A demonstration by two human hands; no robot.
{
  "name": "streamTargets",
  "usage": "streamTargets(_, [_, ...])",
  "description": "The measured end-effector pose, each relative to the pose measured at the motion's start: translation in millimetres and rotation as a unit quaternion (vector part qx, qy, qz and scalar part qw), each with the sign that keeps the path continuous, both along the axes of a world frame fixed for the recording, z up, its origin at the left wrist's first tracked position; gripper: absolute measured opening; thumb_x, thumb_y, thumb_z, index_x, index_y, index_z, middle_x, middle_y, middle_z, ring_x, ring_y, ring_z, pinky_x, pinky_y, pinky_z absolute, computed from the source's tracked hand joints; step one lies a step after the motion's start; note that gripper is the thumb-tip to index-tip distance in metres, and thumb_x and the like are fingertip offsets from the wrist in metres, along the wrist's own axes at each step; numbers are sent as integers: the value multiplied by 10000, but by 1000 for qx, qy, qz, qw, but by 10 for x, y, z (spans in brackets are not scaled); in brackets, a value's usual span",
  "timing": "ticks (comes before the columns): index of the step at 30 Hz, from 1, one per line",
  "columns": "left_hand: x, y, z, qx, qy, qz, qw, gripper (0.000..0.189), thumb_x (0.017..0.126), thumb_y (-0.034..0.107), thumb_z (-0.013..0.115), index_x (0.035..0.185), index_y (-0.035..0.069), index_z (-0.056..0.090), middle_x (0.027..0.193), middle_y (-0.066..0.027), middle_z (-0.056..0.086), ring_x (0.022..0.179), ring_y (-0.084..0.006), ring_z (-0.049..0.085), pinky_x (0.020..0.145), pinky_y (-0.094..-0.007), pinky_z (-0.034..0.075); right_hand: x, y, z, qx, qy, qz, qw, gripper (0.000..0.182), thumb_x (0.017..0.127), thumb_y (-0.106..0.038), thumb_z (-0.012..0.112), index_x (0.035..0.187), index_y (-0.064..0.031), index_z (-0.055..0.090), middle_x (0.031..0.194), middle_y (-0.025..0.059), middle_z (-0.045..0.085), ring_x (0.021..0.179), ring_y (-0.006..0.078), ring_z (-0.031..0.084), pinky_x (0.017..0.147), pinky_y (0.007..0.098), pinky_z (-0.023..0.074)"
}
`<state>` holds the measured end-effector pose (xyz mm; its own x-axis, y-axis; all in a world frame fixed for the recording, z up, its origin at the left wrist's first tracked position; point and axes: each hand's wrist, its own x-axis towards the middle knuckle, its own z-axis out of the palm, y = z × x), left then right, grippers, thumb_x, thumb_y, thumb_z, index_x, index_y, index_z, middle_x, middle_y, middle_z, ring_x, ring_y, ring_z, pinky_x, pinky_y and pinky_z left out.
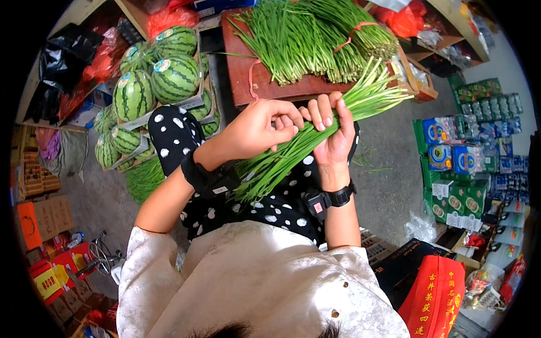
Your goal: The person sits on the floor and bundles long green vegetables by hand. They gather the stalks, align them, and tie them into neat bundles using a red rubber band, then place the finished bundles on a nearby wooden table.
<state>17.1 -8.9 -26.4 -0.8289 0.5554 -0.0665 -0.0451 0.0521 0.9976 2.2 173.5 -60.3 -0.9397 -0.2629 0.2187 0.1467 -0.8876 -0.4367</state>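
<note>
A loose bunch of garlic chives (274,164) lies slantwise above my lap, pale stem ends up to the right and green tips down to the left. My right hand (334,131) is closed around it near the stems. Over the middle of the bunch, my left hand (266,124) has its fingers curled in beside the right fingertips; whether it pinches a leaf is hidden. Just ahead stands a red-brown wooden table (241,86) heaped with more chives (287,46). A pink tie (357,31) circles one bundle there, and another pink tie (252,82) hangs at the near edge.
Boxed watermelons (175,80) are stacked at the left of the table. More chives (143,179) lie on the floor by my left knee. Packs of drinks (454,158) are piled at the right. A red bag with writing (435,295) stands behind my right side.
</note>
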Motion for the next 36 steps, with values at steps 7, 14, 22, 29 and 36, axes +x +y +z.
streamTargets(7, [-21, -183, -28, -63, 104, 28, 992, 130, 908, 49, 577, 956, -5, 684, 933, -19, 523, 692, -49, 480, 554, -178, 415, -70, 148, -13, -29, -7, -14, 999, 240, 1034, -238, 477, 819, -136, 448, 651, -30, 391, 618, 105, 393, 737, 309, 388])
streamTargets(14, [182, -312, -94, -114, 103, 24, 988, 170, 896, 126, 623, 916, -22, 704, 769, -75, 685, 687, -121, 602, 651, -290, 487, -152, 310, -23, -41, 8, -35, 999, 227, 1024, -213, 490, 818, -130, 446, 655, -25, 386, 617, 105, 376, 719, 302, 356])
streamTargets(22, [190, -237, -105, -59, 62, -15, 996, 141, 913, 101, 655, 977, -18, 697, 862, -36, 631, 724, -103, 590, 642, -249, 467, -126, 322, 30, -60, 12, -38, 997, 207, 1003, -201, 526, 827, -121, 451, 635, -28, 369, 588, 95, 365, 708, 297, 338])
streamTargets(29, [158, -167, 22, -58, 184, -1, 981, 128, 889, 25, 581, 879, 27, 709, 773, -47, 486, 733, -147, 496, 629, -281, 393, -104, 302, 27, -84, 3, -14, 996, 190, 1010, -215, 511, 854, -111, 481, 634, -31, 368, 584, 97, 357, 701, 296, 338])
streamTargets(36, [65, -311, -95, -83, 208, 106, 969, 164, 871, -1, 512, 794, 18, 656, 813, -67, 500, 795, -177, 515, 747, -281, 413, -153, 326, -12, -64, -15, -27, 997, 170, 1016, -212, 501, 879, -113, 522, 649, -23, 369, 614, 110, 365, 724, 305, 357])
